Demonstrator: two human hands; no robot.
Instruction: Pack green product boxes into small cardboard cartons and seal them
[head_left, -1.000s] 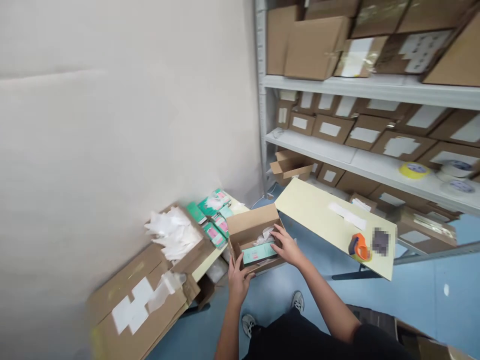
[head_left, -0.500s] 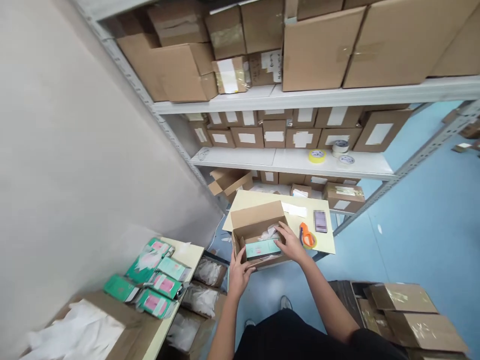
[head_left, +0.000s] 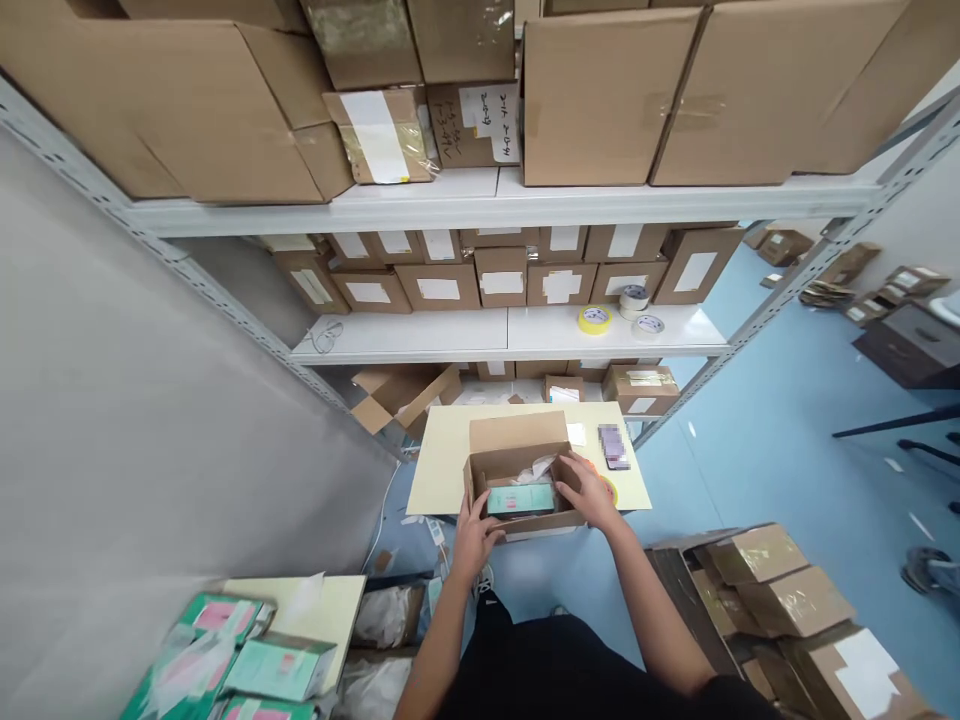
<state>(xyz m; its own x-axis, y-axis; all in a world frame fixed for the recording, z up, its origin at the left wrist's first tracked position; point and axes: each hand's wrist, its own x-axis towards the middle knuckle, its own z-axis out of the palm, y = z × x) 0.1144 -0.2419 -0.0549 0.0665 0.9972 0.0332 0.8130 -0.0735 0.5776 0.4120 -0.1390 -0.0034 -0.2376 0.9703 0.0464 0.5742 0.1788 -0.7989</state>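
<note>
An open cardboard box with its back flap raised is held at the front edge of a cream table. Inside it lies a teal carton with a pink mark, with crumpled white packing behind. My left hand grips the cardboard box at its left front corner, fingertips by the teal carton's left end. On the right side, my right hand is curled over the wall, fingertips near the carton's other end. The cardboard box and right hand partly hide a yellow tape roll with an orange part.
A phone lies on the table's right. Behind stands a metal shelf with labelled boxes and tape rolls. Several teal cartons rest on a side table at lower left. Stacked cardboard boxes stand at lower right.
My view has turned right and come nearer the shelf. Both hands still grip the cardboard box, which now covers part of the tape on the table.
</note>
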